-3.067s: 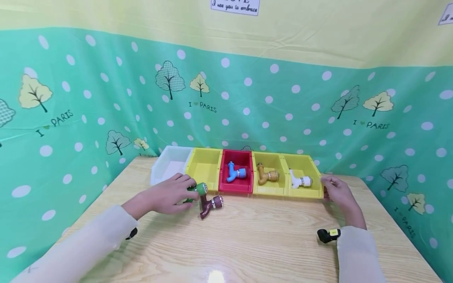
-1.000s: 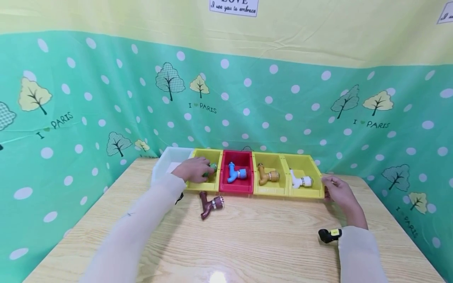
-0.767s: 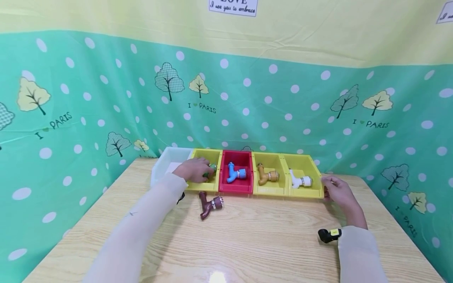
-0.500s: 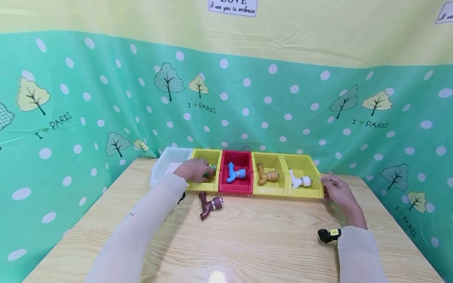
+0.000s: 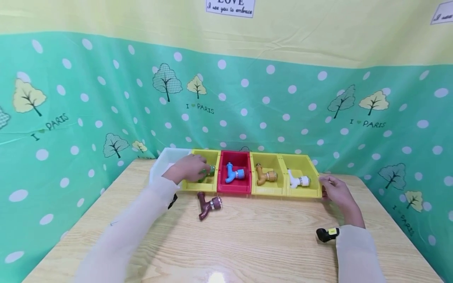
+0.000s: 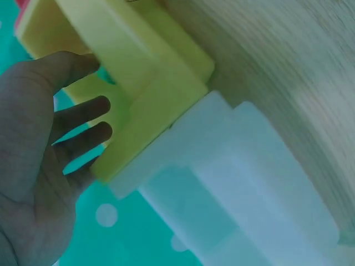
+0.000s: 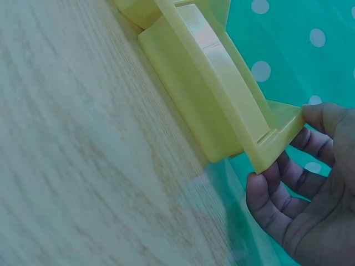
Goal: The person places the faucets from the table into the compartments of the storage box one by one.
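Note:
My left hand [image 5: 188, 168] is over the left yellow bin [image 5: 205, 188], beside a green tap [image 5: 211, 170] lying in it. In the left wrist view its fingers [image 6: 83, 112] are spread and apart, with only a scrap of green showing behind the thumb. My right hand [image 5: 339, 193] grips the outer edge of the rightmost yellow bin [image 5: 308, 192]; in the right wrist view the thumb is on the rim corner and the fingers curl beneath. A maroon tap [image 5: 209, 205] lies on the table in front of the bins.
A joined row of bins spans the table's back: a whitish bin [image 5: 159, 165] at left, then yellow, a red bin [image 5: 235, 189] with a blue tap [image 5: 234, 173], a yellow one with an orange-brown tap [image 5: 265, 175], and the rightmost with a white tap [image 5: 298, 179]. A patterned curtain [image 5: 226, 98] hangs behind.
My left hand has carried the green tap from the table into the left yellow bin, then let go and drawn slightly back and left. My right hand has kept its grip.

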`<state>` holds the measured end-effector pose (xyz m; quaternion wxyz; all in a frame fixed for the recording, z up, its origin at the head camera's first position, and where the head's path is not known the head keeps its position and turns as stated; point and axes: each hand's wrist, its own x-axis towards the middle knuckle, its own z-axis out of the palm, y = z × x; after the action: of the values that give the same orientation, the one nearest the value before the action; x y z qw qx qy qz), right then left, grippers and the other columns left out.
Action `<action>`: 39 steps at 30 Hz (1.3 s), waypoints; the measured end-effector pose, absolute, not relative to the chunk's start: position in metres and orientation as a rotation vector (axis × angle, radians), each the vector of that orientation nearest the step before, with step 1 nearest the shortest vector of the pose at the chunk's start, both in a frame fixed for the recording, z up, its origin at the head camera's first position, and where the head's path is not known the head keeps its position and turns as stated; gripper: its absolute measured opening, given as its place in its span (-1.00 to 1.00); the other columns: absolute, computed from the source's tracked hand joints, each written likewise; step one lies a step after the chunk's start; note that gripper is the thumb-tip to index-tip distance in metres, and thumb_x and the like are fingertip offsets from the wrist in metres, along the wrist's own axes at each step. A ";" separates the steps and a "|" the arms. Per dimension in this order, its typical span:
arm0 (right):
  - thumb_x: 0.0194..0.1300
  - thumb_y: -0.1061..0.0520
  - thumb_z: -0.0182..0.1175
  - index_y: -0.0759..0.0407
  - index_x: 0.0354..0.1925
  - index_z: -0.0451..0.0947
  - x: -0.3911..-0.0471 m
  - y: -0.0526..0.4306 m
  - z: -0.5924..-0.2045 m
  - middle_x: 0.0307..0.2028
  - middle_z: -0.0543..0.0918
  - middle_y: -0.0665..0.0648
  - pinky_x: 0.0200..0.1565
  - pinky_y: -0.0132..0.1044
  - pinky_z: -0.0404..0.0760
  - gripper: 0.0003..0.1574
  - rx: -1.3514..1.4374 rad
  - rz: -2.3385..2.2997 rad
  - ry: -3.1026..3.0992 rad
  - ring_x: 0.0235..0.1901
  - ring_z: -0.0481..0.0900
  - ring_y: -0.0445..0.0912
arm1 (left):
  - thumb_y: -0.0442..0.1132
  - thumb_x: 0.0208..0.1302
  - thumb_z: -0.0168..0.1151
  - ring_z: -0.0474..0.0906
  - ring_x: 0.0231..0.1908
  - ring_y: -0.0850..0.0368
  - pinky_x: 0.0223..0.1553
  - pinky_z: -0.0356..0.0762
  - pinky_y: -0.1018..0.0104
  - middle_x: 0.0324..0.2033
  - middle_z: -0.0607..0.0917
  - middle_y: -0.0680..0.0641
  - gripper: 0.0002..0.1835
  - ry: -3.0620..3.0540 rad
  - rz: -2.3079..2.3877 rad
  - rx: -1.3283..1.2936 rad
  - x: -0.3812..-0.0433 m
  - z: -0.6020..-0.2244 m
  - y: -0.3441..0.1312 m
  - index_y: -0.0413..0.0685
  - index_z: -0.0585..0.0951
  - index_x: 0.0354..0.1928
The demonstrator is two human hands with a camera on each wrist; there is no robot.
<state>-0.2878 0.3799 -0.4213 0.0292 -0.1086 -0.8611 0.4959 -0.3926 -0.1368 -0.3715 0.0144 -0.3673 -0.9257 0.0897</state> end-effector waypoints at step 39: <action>0.60 -0.32 -0.18 0.26 0.14 0.39 -0.286 0.376 -0.420 -0.02 0.42 0.26 -0.22 -0.25 0.66 -0.31 -0.368 1.515 -2.670 -0.15 0.50 0.03 | 0.07 0.52 0.13 0.38 0.33 -0.01 0.36 0.34 -0.06 0.33 0.50 -0.03 -0.58 -2.778 0.032 -1.605 -0.280 -0.396 -0.166 0.48 0.52 0.36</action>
<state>-0.2861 0.3761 -0.4204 0.0248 -0.1190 -0.8633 0.4899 -0.2795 -0.1660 -0.3956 -0.0337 -0.5000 -0.8653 0.0099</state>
